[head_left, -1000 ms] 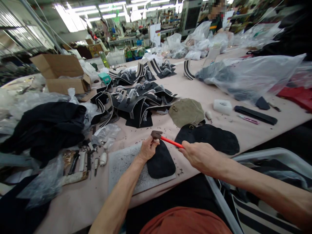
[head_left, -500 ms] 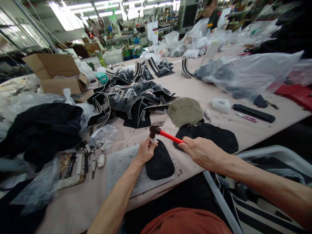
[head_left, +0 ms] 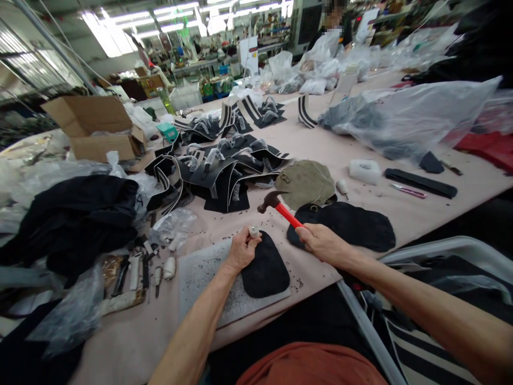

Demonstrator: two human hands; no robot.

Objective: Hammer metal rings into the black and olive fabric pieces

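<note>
My left hand [head_left: 242, 248] is closed around a punch [head_left: 254, 231] with a pale wrapped top; its lower end is hidden by my fingers. It stands at the upper edge of a black rounded piece [head_left: 266, 267], which lies on a speckled pale board [head_left: 200, 283]. My right hand [head_left: 320, 240] grips the red handle of a claw hammer [head_left: 286, 213]. The hammer's dark head is raised, up and to the right of the punch, apart from it. Beyond my right hand lies a larger black piece [head_left: 352, 224] with a ring, beside an olive piece [head_left: 306, 184].
Wrapped hand tools [head_left: 168, 267] lie left of the board. Striped black strips [head_left: 224, 166] are heaped farther back. A cardboard box [head_left: 100, 128] stands at the left. A pink-handled cutter [head_left: 409, 191] and a plastic bag [head_left: 409, 117] lie at the right; a person [head_left: 332, 27] is behind.
The hammer head has lifted off the top of the punch and moved up and right with my right hand. My left hand still holds the punch at the black piece.
</note>
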